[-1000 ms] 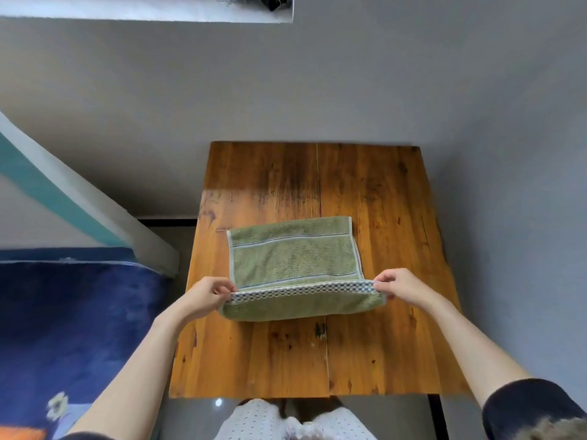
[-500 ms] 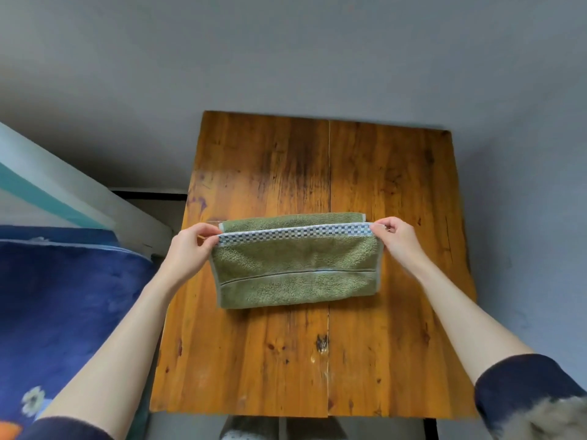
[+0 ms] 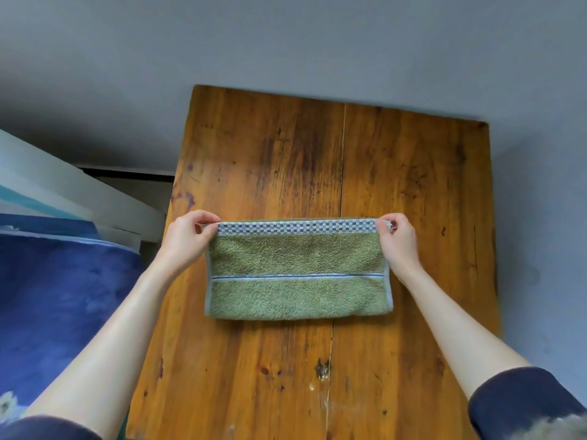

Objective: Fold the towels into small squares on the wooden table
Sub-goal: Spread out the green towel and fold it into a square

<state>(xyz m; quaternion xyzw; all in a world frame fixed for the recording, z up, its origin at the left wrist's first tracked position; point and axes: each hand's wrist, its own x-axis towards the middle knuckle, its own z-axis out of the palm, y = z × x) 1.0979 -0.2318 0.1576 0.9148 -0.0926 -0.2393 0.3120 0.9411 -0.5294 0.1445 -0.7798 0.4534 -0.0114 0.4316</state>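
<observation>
A green towel point(image 3: 297, 271) with a blue-and-white checked border along its far edge lies folded in half on the wooden table point(image 3: 317, 154), its fold toward me. My left hand point(image 3: 185, 238) pinches the far left corner of the top layer. My right hand point(image 3: 395, 238) pinches the far right corner. The checked border sits almost level with the far edge of the layer beneath, of which only a thin green strip shows.
A grey wall runs behind and to the right of the table. Left of the table is a blue blanket point(image 3: 57, 296) and a white beam point(image 3: 79, 192). Bare wood lies beyond the towel and between it and me.
Both hands carried the checked edge away from me, from the near side over to the far edge, folding the towel in half. The camera view also moved closer.
</observation>
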